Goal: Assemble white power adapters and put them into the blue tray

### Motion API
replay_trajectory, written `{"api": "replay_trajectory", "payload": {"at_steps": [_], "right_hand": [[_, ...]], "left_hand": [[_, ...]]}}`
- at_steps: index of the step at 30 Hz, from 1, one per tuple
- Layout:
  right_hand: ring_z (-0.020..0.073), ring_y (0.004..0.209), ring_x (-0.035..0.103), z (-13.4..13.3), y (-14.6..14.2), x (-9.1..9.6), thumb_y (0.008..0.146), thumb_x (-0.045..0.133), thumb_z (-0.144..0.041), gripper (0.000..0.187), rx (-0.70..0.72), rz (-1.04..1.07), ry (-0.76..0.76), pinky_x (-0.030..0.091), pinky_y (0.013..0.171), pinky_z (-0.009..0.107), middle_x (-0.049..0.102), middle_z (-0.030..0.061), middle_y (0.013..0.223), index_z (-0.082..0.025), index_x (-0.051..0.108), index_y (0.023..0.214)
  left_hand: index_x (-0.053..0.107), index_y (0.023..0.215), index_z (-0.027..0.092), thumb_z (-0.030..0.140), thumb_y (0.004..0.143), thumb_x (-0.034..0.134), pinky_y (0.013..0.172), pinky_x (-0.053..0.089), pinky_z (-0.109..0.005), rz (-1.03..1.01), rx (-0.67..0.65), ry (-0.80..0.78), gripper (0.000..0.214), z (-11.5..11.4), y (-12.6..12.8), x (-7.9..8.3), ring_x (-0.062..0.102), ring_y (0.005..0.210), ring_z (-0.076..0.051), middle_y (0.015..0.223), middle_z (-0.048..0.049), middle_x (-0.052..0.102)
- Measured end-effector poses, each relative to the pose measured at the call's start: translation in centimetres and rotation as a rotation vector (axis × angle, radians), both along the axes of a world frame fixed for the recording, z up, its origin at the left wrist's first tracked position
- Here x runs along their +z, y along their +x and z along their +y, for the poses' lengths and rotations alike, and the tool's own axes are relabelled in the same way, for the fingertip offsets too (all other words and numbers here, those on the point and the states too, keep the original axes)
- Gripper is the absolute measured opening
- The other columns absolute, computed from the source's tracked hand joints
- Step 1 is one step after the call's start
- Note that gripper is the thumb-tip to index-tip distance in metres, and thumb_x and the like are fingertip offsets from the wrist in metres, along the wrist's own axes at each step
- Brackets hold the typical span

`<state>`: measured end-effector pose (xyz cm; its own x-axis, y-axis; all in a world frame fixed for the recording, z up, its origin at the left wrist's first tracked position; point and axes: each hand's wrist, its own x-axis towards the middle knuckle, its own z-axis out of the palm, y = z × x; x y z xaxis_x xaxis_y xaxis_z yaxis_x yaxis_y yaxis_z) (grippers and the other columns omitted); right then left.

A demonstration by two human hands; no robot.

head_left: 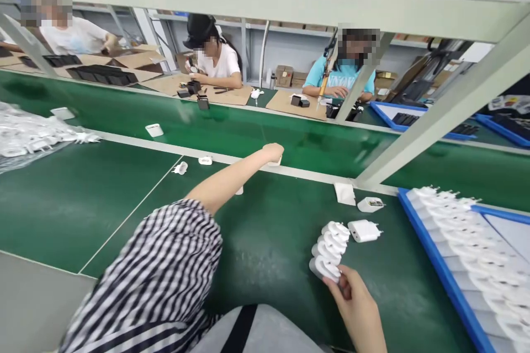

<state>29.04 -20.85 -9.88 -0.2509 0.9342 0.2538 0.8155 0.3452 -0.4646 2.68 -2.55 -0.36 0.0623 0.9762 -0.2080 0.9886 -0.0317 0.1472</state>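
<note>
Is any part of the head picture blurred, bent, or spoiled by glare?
Head view: the left hand, reaching to the conveyor belt, is slightly motion-blurred; the striped sleeve is soft because it is close; the frame beams slant from wide-angle distortion; pale sheen lies on the green mat; the right hand with white plug pieces is sharp.

Sleeve point(165, 270) on the outstretched arm: black-and-white stripes. Work mat point(265, 242) dark green, w/ thin white lines across it; conveyor belt point(232, 127) brighter green, glossy. Stack of charger plugs point(329, 248) white, same as the single charger point(363, 230) beside it and small parts near the rail. Tray point(439, 270) at right: blue rim, rows of white plugs inside. Frame bars point(439, 116) pale grey-green. Across the belt: co-workers in white tees and a teal tee, one black hat point(199, 29); brown cardboard sheets point(296, 103) w/ black parts on them.
</note>
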Motion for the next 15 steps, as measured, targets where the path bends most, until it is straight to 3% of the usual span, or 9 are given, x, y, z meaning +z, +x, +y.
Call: {"api": "replay_trajectory", "payload": {"at_steps": [5, 8, 12, 14, 15], "right_hand": [[0.0097, 0.041, 0.045, 1.6, -0.3, 0.4, 0.073, 0.031, -0.051, 0.037, -0.001, -0.008, -0.058, 0.038, 0.04, 0.02, 0.049, -0.0003, 0.057, -0.018, 0.047, 0.079], [0.0103, 0.042, 0.045, 1.9, -0.4, 0.6, 0.07, 0.031, -0.055, 0.042, -0.041, 0.028, -0.08, 0.039, 0.041, 0.022, 0.048, -0.0007, 0.056, -0.018, 0.046, 0.081], [0.0136, 0.044, 0.046, 0.2, 0.5, 1.8, 0.061, 0.042, -0.059, 0.05, -0.157, 0.059, -0.027, 0.04, 0.044, 0.026, 0.046, -0.0021, 0.053, -0.017, 0.044, 0.089], [0.0139, 0.042, 0.044, -0.8, 1.4, 2.5, 0.065, 0.045, -0.053, 0.042, -0.18, 0.137, -0.009, 0.039, 0.045, 0.027, 0.044, -0.0022, 0.049, -0.017, 0.045, 0.087], [0.0135, 0.04, 0.042, -1.1, 1.7, 2.8, 0.068, 0.044, -0.049, 0.037, -0.141, 0.192, -0.037, 0.038, 0.045, 0.027, 0.044, -0.002, 0.048, -0.017, 0.046, 0.087]], "left_hand": [[0.058, 0.082, 0.015, 0.014, 0.065, 0.05, 0.066, 0.039, -0.023, -0.065, -0.332, -0.023, 0.018, -8.9, 3.0, -2.4, 0.053, 0.079, -0.018, 0.082, -0.005, 0.056], [0.051, 0.098, 0.019, 0.012, 0.067, 0.048, 0.07, 0.04, -0.027, -0.134, -0.383, -0.003, 0.033, -14.8, 3.7, -4.5, 0.05, 0.087, -0.019, 0.093, -0.0065, 0.054], [0.03, 0.117, 0.024, 0.021, 0.065, 0.053, 0.082, 0.036, -0.028, -0.294, -0.209, 0.023, 0.058, -19.6, 2.4, -5.3, 0.038, 0.105, -0.018, 0.116, -0.0039, 0.042], [0.027, 0.118, 0.025, 0.026, 0.063, 0.055, 0.087, 0.033, -0.031, -0.274, 0.004, 0.123, 0.062, -20.9, -0.5, -5.1, 0.034, 0.109, -0.019, 0.121, -0.0038, 0.036], [0.03, 0.117, 0.023, 0.027, 0.064, 0.055, 0.088, 0.032, -0.033, -0.207, 0.175, 0.19, 0.059, -21.5, -2.5, -5.0, 0.033, 0.109, -0.021, 0.12, -0.0054, 0.036]]}}
